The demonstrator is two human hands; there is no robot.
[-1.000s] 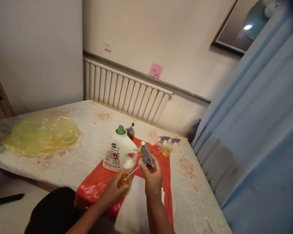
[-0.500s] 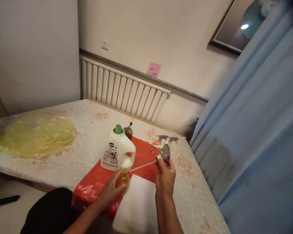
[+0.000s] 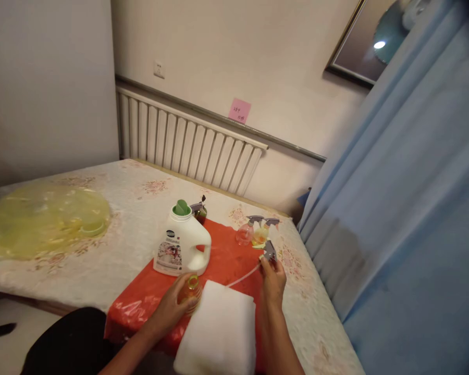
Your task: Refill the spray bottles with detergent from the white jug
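Observation:
My left hand (image 3: 176, 302) is wrapped round a small yellow-tinted bottle (image 3: 193, 285) with its mouth uncovered, low beside a large white jug (image 3: 180, 245). My right hand (image 3: 272, 278) grips a grey spray nozzle (image 3: 270, 251), whose thin clear tube slants down to the left, apart from the bottle. Its tip hangs over a folded white cloth (image 3: 221, 325). Behind my right hand stand a pink spray bottle (image 3: 244, 234) and a yellow spray bottle (image 3: 260, 237), both with grey nozzles.
The jug stands on a red plastic sheet (image 3: 133, 297) spread over the patterned bed (image 3: 136, 179). A dark-topped spray bottle (image 3: 201, 211) is partly hidden behind the jug. On the left lies a yellow translucent plastic bag (image 3: 42, 221); a blue curtain (image 3: 391, 208) hangs at the right.
My right hand has drawn the spray nozzle to the right, so its tube has come away from the bottle mouth. My left hand still holds the bottle. The view has shifted slightly.

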